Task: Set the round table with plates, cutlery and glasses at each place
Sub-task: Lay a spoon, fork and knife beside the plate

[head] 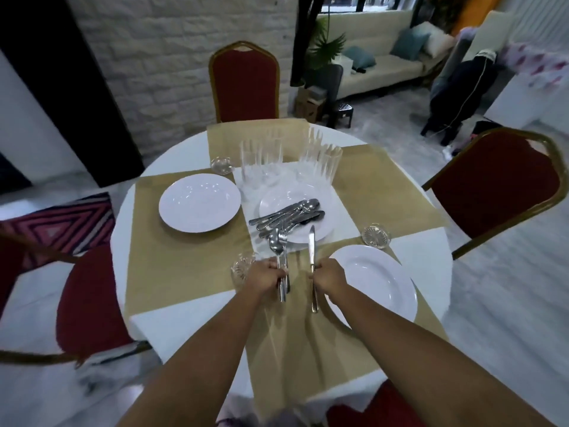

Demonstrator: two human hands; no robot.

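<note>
Obs.: the round desk (431, 257) is partly set. One plate (199, 203) is laid on the left mat (184, 257) and a second plate (374, 282) on the near right. No cutlery is laid beside either yet.

Stock: a third plate (323, 234) in the middle carries the spare cutlery (289, 212) in a loose heap. The glasses (261, 158) are bunched just beyond it, none yet at a place.

Hands: the left hand (267, 277) is closed round a spoon and fork (278, 245), held together with their heads pointing far. The right hand (331, 277) is closed round a knife (312, 245) at mid-handle, blade pointing far. Both are held over the near mat, between the middle plate and the near right plate (contact with the mat cannot be told).

Step judged: cutlery being laid at the near right place.

Risks:
- Two pieces are gripped in one hand, so one could slip or be laid crooked when released.
- A small glass dish (241, 266) sits just left of the left hand and could be knocked by a sideways move.
- The knife's handle end lies close to the near plate's rim and could strike it.
- The heap overhangs the middle plate's near-left edge (handles off the rim). A further reach could spill it or tip the glasses beyond.
</note>
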